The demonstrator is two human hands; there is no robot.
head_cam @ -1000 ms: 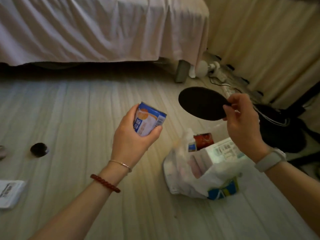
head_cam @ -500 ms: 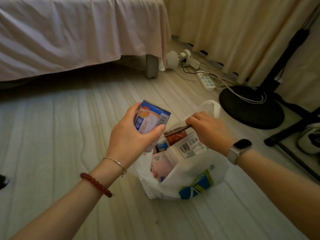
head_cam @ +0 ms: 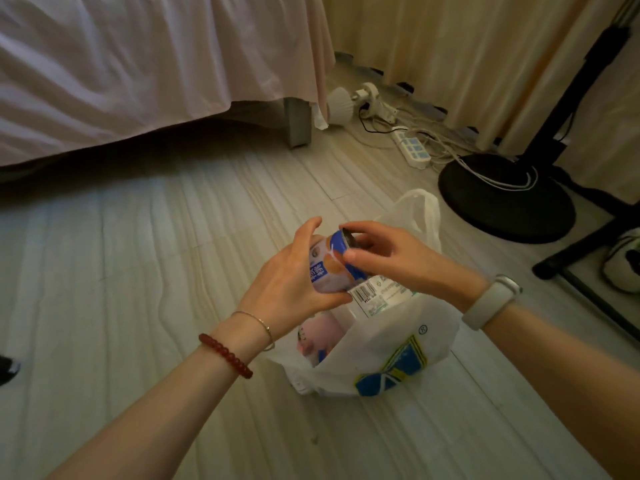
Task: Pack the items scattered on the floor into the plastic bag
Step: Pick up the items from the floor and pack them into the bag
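A small blue and white carton [head_cam: 332, 268] hangs just above the open mouth of the white plastic bag [head_cam: 377, 351], which stands on the floor and carries a blue and yellow logo. My left hand [head_cam: 291, 275] wraps around the carton's body from the left. My right hand [head_cam: 391, 258] pinches the carton's upper end with thumb and fingers. Inside the bag lie a pink item [head_cam: 318, 336] and a white box with a barcode [head_cam: 379, 297]. The rest of the bag's contents are hidden.
A bed with a pale skirt [head_cam: 145, 71] and a grey leg [head_cam: 298, 124] fills the back. To the right are a black round fan base [head_cam: 505, 199], a power strip [head_cam: 412, 150] with cables, and a black stand bar [head_cam: 588, 292]. A dark object [head_cam: 7, 368] sits at the left edge.
My right hand lowered the black flat disc into the bag, let it go and came up onto the carton's top. The view swung right; my left hand brought the carton over the bag.
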